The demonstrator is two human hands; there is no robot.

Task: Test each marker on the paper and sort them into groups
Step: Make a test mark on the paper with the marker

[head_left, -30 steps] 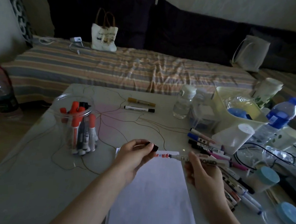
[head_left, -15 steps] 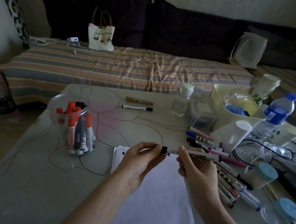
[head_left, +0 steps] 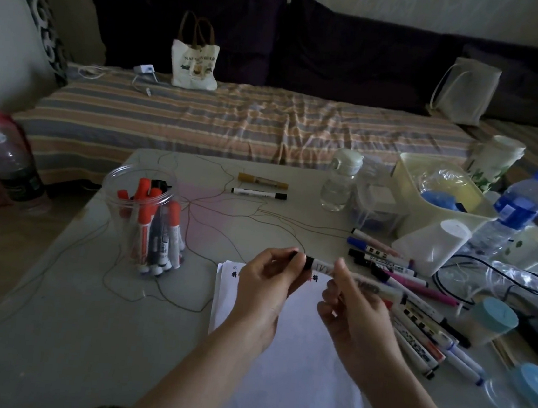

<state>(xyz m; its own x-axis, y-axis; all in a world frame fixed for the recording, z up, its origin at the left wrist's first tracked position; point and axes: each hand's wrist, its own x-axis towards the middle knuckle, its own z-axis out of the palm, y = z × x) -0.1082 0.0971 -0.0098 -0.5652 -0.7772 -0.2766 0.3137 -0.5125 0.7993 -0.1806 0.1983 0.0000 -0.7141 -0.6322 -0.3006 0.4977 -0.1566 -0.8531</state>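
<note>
Both hands hold one white whiteboard marker (head_left: 322, 266) level above the top edge of the white paper (head_left: 295, 356). My left hand (head_left: 267, 283) pinches its black cap end, which sits pressed onto the barrel. My right hand (head_left: 354, 315) grips the barrel. Small marks show at the paper's top. A clear jar (head_left: 146, 221) on the left holds several red and black markers. A pile of loose markers (head_left: 416, 302) lies to the right of the paper. Two markers (head_left: 261, 187) lie apart at the table's far side.
On the right stand a cream bin (head_left: 410, 172), water bottles (head_left: 519, 210), paper cups (head_left: 432, 244), blue-lidded jars (head_left: 491, 320) and black cables (head_left: 493, 270). A thin cord (head_left: 184, 304) loops over the table. A striped sofa (head_left: 237, 117) with a tote bag (head_left: 194, 59) lies behind.
A second ago my left hand held the black cap apart from the marker's tip. The cap has since gone onto the marker, and both hands have drawn together.
</note>
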